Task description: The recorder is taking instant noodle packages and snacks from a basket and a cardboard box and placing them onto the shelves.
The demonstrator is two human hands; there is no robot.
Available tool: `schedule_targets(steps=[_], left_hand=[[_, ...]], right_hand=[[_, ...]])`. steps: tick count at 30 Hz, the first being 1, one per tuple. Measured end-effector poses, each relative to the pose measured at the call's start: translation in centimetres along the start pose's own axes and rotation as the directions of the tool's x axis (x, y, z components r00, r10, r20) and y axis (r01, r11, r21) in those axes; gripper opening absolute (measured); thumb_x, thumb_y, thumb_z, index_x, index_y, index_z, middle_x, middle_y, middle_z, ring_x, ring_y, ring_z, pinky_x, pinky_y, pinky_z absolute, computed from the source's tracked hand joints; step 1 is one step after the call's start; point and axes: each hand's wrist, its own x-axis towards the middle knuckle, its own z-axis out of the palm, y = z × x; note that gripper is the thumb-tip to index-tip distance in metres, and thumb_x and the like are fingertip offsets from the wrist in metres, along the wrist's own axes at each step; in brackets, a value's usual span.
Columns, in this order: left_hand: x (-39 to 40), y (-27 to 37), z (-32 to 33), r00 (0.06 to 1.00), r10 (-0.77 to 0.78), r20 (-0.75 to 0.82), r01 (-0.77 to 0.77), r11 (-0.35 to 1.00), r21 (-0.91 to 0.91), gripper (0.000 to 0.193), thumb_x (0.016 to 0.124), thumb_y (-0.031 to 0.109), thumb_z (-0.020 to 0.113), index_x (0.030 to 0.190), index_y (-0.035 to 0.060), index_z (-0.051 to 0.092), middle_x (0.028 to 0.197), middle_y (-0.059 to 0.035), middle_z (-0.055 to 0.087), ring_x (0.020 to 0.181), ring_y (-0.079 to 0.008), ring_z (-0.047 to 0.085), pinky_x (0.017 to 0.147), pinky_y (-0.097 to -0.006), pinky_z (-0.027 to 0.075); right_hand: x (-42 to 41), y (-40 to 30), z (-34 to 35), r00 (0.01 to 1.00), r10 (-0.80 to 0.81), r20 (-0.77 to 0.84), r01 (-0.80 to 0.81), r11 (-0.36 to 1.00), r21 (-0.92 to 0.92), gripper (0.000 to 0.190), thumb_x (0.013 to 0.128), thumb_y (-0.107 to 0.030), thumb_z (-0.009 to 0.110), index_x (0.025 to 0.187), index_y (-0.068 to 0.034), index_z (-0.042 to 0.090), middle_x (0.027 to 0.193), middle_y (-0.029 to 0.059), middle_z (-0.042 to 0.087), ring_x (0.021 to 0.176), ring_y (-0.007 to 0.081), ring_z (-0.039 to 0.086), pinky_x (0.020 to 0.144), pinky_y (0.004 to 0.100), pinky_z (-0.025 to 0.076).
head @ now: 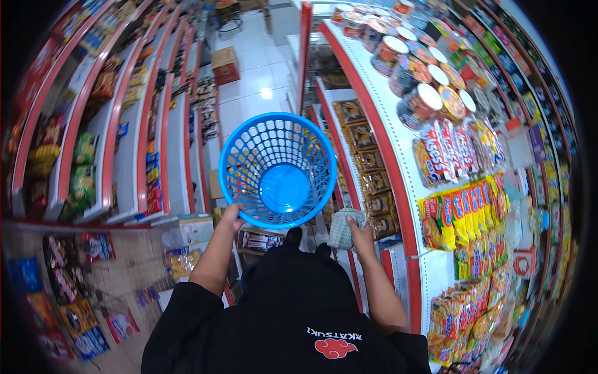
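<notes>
In front of me is a blue plastic basket [331, 187] with lattice walls and a solid round bottom, and nothing lies inside it. My left hand [232, 216] grips its near-left rim, thumb over the edge. A folded green-and-white checked cloth [345, 230] is held in my right hand [362, 236], just right of the basket and beside the lower shelves. Part of the left hand's fingers is hidden behind the rim.
Red-edged shelves [156, 117] with snack packets line the left. At right, a white shelf [392, 126] carries instant noodle cups [423, 105] and noodle packets [460, 210]. A cardboard box [225, 65] stands on the tiled floor [254, 61] ahead. Packets hang on a rack at lower left.
</notes>
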Motion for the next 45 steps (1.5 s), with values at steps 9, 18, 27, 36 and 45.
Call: schedule_targets(steps=[9,18,27,36,45], left_hand=[[-3.8,-7.8,-3.3,0.986,0.086,-0.146,-0.09,0.996,-0.024,0.05,0.081,-0.003,0.056,0.131,-0.002,0.048,0.12,-0.0221,0.062,0.099,-0.0359,0.069,0.082,-0.053,0.065],[-8.3,-13.3,-2.9,0.972,0.161,-0.169,-0.162,0.987,0.005,0.032,0.091,0.011,0.057,0.122,0.0029,0.054,0.103,-0.0167,0.068,0.087,-0.0324,0.073,0.073,-0.0528,0.066],[-8.0,-12.7,-3.6,0.982,0.188,0.018,-0.186,0.981,-0.063,0.079,0.095,0.043,0.071,0.156,0.0148,0.028,0.143,-0.0185,0.057,0.118,-0.0335,0.067,0.096,-0.0605,0.055],[-15.5,-24.4,-15.2,0.99,0.094,-0.104,-0.09,0.995,0.044,0.083,0.099,0.055,0.064,0.164,0.0188,0.026,0.153,-0.0113,0.049,0.124,-0.0285,0.062,0.101,-0.0499,0.049],[-25.6,-38.4,-27.9,0.805,-0.258,-0.534,0.18,0.964,-0.194,0.052,0.102,0.042,0.059,0.146,0.0155,0.049,0.129,-0.0088,0.061,0.101,-0.0307,0.068,0.089,-0.0587,0.052]], right_hand=[[8.7,2.1,4.2,0.956,0.066,0.287,0.068,0.899,-0.433,0.092,0.079,-0.073,0.077,0.126,0.006,0.067,0.119,0.0237,0.072,0.113,0.0338,0.069,0.099,0.0412,0.051],[8.0,3.0,6.9,0.867,0.152,0.474,0.066,0.908,-0.413,0.038,0.086,-0.027,0.072,0.112,0.0,0.075,0.107,0.014,0.076,0.1,0.0226,0.071,0.091,0.0386,0.053],[9.8,2.5,8.3,0.928,0.193,0.318,0.062,0.763,-0.644,0.055,0.084,-0.042,0.07,0.114,0.003,0.075,0.118,0.0219,0.073,0.111,0.0314,0.07,0.097,0.0411,0.051],[12.2,3.6,10.7,0.918,0.226,0.325,-0.023,0.851,-0.525,0.045,0.09,-0.042,0.067,0.107,-0.001,0.074,0.11,0.0159,0.072,0.1,0.0267,0.068,0.092,0.0405,0.051],[9.5,4.6,12.9,0.782,0.447,0.434,-0.288,0.877,-0.384,0.059,0.093,-0.04,0.071,0.139,-0.005,0.059,0.134,0.017,0.067,0.11,0.0299,0.069,0.099,0.0443,0.054]])
